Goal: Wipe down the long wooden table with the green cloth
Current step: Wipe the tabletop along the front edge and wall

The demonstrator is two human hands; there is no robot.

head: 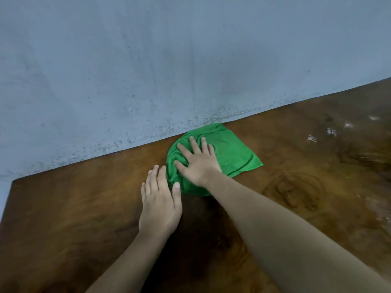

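The green cloth (230,153) lies bunched on the wooden table (74,208), against the table's far edge by the wall. My right hand (197,160) presses flat on the cloth with its fingers spread. My left hand (160,203) rests flat on the bare wood just left of the cloth, its thumb touching the cloth's near edge. Neither hand grips anything. The wood has a dark brown grain with ring patterns.
A blue-grey wall (169,60) with speckled marks runs along the table's far edge. The table's left corner (14,181) shows at the left. Pale smears (330,132) and streaks mark the wood at the far right.
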